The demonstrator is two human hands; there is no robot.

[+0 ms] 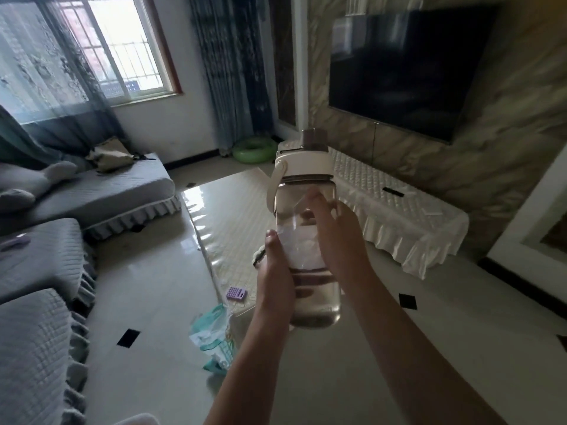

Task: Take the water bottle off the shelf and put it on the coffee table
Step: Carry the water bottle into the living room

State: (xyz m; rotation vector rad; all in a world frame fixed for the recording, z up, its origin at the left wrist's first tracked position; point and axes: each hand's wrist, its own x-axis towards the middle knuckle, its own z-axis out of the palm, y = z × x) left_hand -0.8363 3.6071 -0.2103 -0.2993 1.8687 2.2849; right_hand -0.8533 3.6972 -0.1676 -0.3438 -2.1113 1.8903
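Note:
A large clear water bottle (302, 207) with a cream lid, a grey cap and a cream carry strap is held upright in the air in front of me, partly filled with water. My left hand (274, 277) grips its left side, thumb up along the wall. My right hand (336, 237) wraps the right side, fingers pressed on the front. Below and behind the bottle lies the low coffee table (227, 222) under a glossy cream quilted cover. No shelf can be made out in this view.
A small purple calculator (236, 293) lies on the table's near end, with a green-and-white plastic pack (213, 338) at its near corner. Grey sofas (46, 265) line the left. A lace-covered TV cabinet (399, 216) and a wall TV (405, 69) stand on the right. A green swim ring (254, 149) lies far back.

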